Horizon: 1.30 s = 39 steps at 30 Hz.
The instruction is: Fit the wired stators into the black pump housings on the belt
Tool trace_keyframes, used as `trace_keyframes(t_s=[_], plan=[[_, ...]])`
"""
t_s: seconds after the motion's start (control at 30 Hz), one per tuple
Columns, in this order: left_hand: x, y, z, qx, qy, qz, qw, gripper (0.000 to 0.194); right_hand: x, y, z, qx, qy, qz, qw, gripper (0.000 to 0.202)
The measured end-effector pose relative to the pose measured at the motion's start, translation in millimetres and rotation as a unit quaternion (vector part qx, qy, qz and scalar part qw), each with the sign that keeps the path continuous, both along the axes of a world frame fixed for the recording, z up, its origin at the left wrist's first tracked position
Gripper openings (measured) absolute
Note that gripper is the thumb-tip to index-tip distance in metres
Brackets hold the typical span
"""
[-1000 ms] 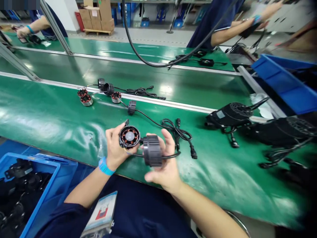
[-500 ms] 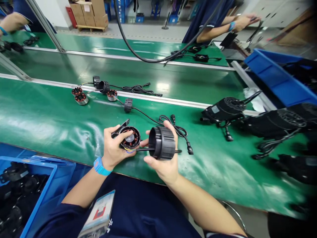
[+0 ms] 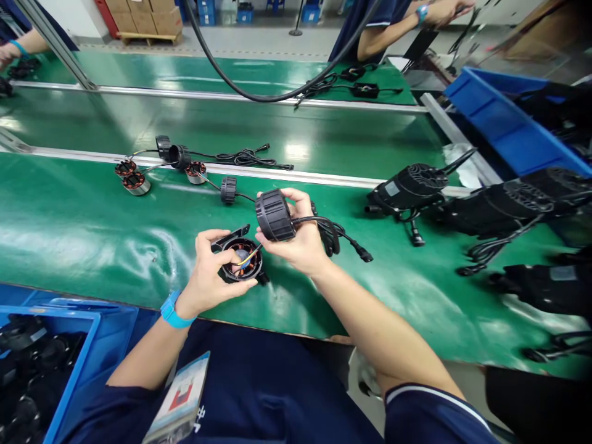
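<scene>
My left hand point(image 3: 215, 268) grips a black motor housing point(image 3: 230, 239), its round open end showing copper windings inside. The thumb reaches into that opening, by the coloured wires point(image 3: 247, 259). Above and to the right, my right hand point(image 3: 300, 237) holds a ribbed black end cap point(image 3: 274, 214), tilted. The wires run from the housing up toward the cap. A black cable point(image 3: 324, 220) leaves the cap's other side and trails right to a connector point(image 3: 363, 251). Another ribbed cap point(image 3: 228, 190) lies on the bench behind, wired to a copper-wound stator point(image 3: 197, 173).
Two more stators point(image 3: 135, 183) and their caps point(image 3: 179, 156) lie at the back left, with a coiled cable point(image 3: 240, 157). Several assembled black motors point(image 3: 409, 191) stand at right. Blue bins sit at lower left point(image 3: 95, 345) and upper right point(image 3: 513, 117). Co-workers' arms point(image 3: 393, 40) are across the bench.
My right hand has raised the end cap and turned it, so its open side faces away from view. The wires now rise out of the housing. My left thumb has moved into the opening.
</scene>
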<state>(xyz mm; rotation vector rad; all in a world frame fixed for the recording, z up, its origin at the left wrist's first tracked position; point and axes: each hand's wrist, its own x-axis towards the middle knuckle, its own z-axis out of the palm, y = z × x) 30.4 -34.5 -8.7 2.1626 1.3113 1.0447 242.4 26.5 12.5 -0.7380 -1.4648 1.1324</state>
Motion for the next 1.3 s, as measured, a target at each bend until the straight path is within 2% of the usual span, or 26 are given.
trace_keyframes(t_s=[0.2, 0.4, 0.47, 0.53, 0.63, 0.8, 0.93, 1.1, 1.3], plan=[[-8.1, 3.0, -8.5, 0.034, -0.041, -0.029, 0.998, 0.012, 10.2, 27.7, 3.3, 0.067, -0.079, 0.143, 0.984, 0.076], [-19.4, 15.2, -8.0, 0.201, -0.017, -0.099, 0.974, 0.005, 1.0, 39.9, 9.4, 0.090, -0.130, 0.243, 0.957, 0.074], [-24.3, 19.1, -5.6, 0.242, 0.005, -0.113, 0.964, 0.015, -0.1, 42.1, 9.4, 0.094, -0.151, 0.254, 0.951, 0.071], [-29.1, 20.6, -2.7, 0.273, 0.044, -0.125, 0.953, 0.024, 1.2, 43.1, 8.1, 0.102, -0.169, 0.248, 0.949, 0.067], [-35.6, 19.6, 3.1, 0.315, 0.121, -0.129, 0.932, 0.029, 5.6, 40.6, 4.2, 0.114, -0.202, 0.203, 0.951, 0.066], [-37.8, 17.4, 16.4, 0.326, 0.241, -0.125, 0.906, 0.021, 11.8, 26.7, -0.4, 0.134, -0.242, 0.124, 0.953, 0.066], [-24.7, 11.7, 24.6, 0.311, 0.261, -0.114, 0.907, 0.021, 14.1, 16.8, -0.5, 0.136, -0.259, 0.094, 0.952, 0.064], [-7.0, 0.7, 29.0, 0.297, 0.338, -0.063, 0.891, 0.025, 14.9, 12.6, -1.9, 0.132, -0.259, 0.099, 0.952, 0.068], [-10.2, 4.0, 22.6, 0.306, 0.299, -0.061, 0.902, 0.028, 11.9, 10.8, -5.1, 0.077, -0.227, 0.090, 0.967, 0.062]])
